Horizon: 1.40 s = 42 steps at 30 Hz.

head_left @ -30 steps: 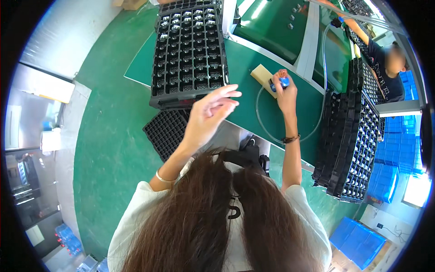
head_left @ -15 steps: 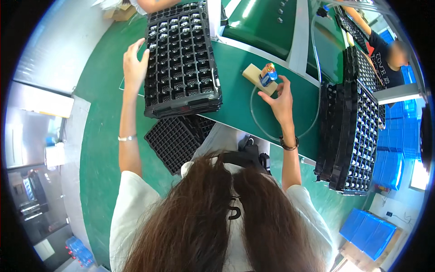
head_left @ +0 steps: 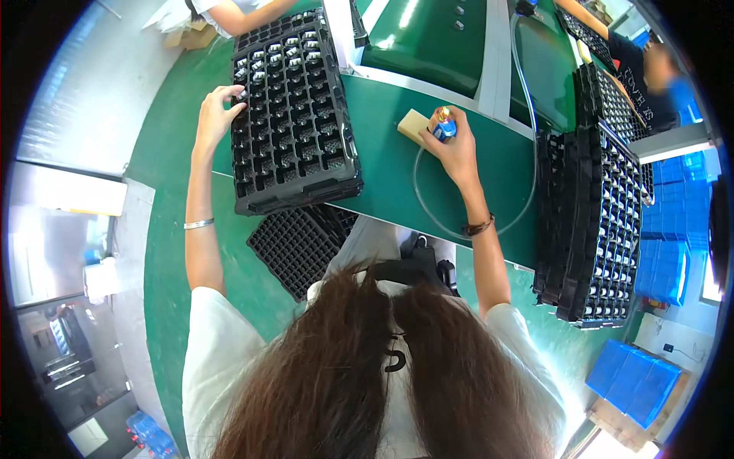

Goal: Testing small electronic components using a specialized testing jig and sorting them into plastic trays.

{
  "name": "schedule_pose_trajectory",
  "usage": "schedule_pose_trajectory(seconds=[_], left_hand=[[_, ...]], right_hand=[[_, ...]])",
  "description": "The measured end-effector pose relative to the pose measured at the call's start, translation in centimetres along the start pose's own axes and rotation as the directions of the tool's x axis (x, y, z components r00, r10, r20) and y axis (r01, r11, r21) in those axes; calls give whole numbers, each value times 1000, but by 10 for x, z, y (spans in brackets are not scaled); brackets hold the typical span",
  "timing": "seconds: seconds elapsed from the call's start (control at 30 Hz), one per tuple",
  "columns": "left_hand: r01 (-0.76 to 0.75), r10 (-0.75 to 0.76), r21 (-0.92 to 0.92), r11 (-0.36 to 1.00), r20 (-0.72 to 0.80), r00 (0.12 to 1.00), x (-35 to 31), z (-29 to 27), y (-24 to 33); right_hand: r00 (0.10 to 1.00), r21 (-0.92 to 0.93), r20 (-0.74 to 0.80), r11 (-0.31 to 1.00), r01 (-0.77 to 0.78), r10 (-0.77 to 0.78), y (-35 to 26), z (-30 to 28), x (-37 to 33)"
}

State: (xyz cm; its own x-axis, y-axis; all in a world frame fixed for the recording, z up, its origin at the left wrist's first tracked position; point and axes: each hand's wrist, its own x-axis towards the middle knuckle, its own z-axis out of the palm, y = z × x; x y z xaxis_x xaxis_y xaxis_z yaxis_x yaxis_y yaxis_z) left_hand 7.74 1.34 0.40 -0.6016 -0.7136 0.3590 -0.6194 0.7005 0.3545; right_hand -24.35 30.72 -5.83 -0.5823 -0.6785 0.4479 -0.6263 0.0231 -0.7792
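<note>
My left hand (head_left: 218,118) is at the left edge of the black compartment tray (head_left: 294,200). Its thumb and fingertips are closed on a small silver part (head_left: 241,92) in one of the compartments. More silver parts sit in the tray's far rows, while the nearer compartments look bare. My right hand (head_left: 457,153) wraps round a small blue device with a copper-coloured top (head_left: 443,130). That device stands at a pale beige block (head_left: 414,125) on the green worktop (head_left: 382,172). The fingers partly hide its lower end.
A clear hose (head_left: 425,200) loops across the worktop. Stacked black trays with silver parts (head_left: 604,229) stand at the right, and more black trays (head_left: 294,249) lie below the table edge. Beyond a white post (head_left: 342,34), another person's arm (head_left: 248,17) reaches in.
My left hand has closed from spread fingers into a pinch at the tray's left edge. The right hand has moved up and left and gripped the blue device.
</note>
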Motion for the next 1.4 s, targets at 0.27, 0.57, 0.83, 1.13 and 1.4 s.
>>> schedule_pose_trajectory(seconds=[0.27, 0.57, 0.83, 1.13, 1.4], left_hand=[[35, -34, -28, 999, 47, 998, 8, -2, -1], [314, -264, -270, 910, 206, 942, 22, -11, -6], [211, -346, -846, 490, 33, 938, -19, -27, 47], [246, -139, -969, -3, 244, 960, -97, 14, 215], [358, -115, -934, -21, 358, 927, -113, 57, 274]], right_hand=[[987, 2, -82, 991, -136, 135, 125, 42, 135], [961, -278, -265, 948, -155, 79, 186, 57, 238], [958, -283, -285, 955, -87, 3, 175, 70, 239], [897, 760, 10, 579, -295, 443, 29, 14, 129], [950, 781, 193, 549, -299, 244, -91, -28, -38]])
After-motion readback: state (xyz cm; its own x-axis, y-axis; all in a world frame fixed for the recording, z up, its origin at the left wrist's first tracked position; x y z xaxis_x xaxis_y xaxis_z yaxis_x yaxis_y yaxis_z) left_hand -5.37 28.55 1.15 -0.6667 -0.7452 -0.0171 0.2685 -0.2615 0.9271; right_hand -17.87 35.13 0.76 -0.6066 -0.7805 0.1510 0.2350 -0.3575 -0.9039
